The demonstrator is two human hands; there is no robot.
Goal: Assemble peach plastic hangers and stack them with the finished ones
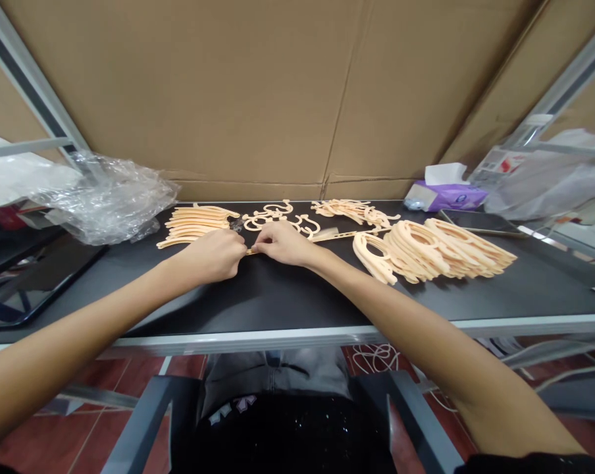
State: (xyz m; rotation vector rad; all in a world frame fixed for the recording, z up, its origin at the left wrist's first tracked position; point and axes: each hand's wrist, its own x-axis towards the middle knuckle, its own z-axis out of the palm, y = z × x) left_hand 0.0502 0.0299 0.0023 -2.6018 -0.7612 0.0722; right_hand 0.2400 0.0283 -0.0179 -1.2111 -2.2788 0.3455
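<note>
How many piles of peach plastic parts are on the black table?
4: curved strips back left, hooks back centre, mixed pieces back right, and a big stack of loops at right. Others may be hidden.

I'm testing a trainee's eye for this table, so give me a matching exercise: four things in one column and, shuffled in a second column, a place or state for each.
Things:
1. Tissue box
2. Clear plastic film
3. Peach looped pieces
4. Small peach strip

Places or states:
A. Pinched between the left hand and right hand
B. Purple, at the back right of the black table
C. Crumpled, at the table's back left corner
D. Heaped to the right of the hands

Pairs: 1-B, 2-C, 3-D, 4-A
</note>
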